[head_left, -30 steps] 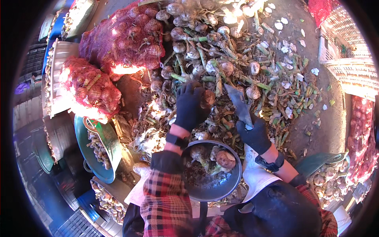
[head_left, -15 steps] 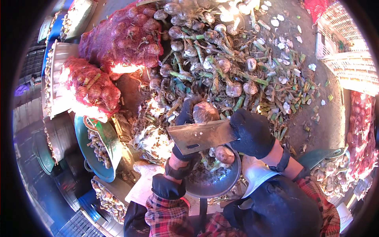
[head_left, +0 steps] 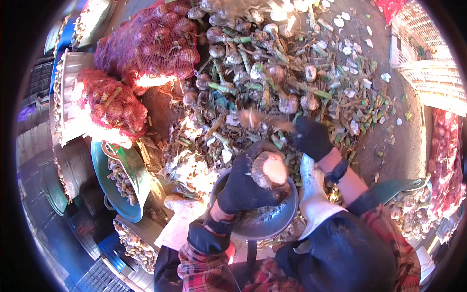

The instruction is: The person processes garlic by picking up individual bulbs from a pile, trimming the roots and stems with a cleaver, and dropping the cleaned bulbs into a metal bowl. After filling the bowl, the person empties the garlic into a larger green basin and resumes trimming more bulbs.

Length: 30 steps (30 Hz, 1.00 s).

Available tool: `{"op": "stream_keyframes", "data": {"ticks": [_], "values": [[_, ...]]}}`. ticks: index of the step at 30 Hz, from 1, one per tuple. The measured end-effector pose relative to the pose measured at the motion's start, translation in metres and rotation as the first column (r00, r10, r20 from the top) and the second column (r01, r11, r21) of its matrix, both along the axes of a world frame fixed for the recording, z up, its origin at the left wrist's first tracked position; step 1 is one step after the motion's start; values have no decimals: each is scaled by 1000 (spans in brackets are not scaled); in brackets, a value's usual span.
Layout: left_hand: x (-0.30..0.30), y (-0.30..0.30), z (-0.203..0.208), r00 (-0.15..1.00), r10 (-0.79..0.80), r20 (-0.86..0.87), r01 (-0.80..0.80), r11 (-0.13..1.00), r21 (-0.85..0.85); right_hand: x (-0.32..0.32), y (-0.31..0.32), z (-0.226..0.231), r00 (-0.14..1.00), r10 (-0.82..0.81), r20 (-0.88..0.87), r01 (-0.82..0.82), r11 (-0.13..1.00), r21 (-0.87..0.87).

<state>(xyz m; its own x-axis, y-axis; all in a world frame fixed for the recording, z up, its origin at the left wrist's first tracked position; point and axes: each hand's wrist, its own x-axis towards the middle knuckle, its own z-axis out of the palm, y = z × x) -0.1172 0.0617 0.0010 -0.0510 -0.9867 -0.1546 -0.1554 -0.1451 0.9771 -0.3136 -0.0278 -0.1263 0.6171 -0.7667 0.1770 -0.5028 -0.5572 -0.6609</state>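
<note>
My left hand (head_left: 250, 180), in a black glove, is closed around a large garlic bulb (head_left: 273, 170). The bulb has a pale, flat cut face turned up to the right. Below this hand is a round grey pan (head_left: 292, 214), whose contents are mostly hidden. My right hand (head_left: 311, 138), also gloved in black, grips a cleaver (head_left: 270, 120) held out to the left above the heap. Motion smears the blade. In front of both hands spreads a heap of garlic bulbs with stems (head_left: 272, 73), mixed with cut stalks and dry skins.
Red mesh sacks of bulbs (head_left: 151, 44) stand at the far left. Nearer on the left is a green tub (head_left: 99, 175) with cut pieces. White plastic crates (head_left: 428, 73) are at the far right, above another red mesh sack (head_left: 445, 160). A green container (head_left: 396, 190) sits at the right.
My left hand has come nearer with the bulb and turned it, so a pale cut face shows. The cleaver has swung away from the bulb, out over the heap.
</note>
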Motion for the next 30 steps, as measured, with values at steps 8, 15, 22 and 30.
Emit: {"op": "stream_keyframes", "data": {"ticks": [8,15,22,30], "values": [[26,3,-16,593,706,-388,-687,694,214,30,18,52,931,-312,192,215,890,403],[-4,17,-41,418,623,-661,-577,744,336,46,30,62,931,-224,287,66,879,473],[19,49,-4,546,224,-807,176,912,372,14,49,7,998,-17,-60,44,872,487],[79,17,-58,656,-460,598,340,888,310,18,38,9,988,-134,-73,153,867,474]]}}
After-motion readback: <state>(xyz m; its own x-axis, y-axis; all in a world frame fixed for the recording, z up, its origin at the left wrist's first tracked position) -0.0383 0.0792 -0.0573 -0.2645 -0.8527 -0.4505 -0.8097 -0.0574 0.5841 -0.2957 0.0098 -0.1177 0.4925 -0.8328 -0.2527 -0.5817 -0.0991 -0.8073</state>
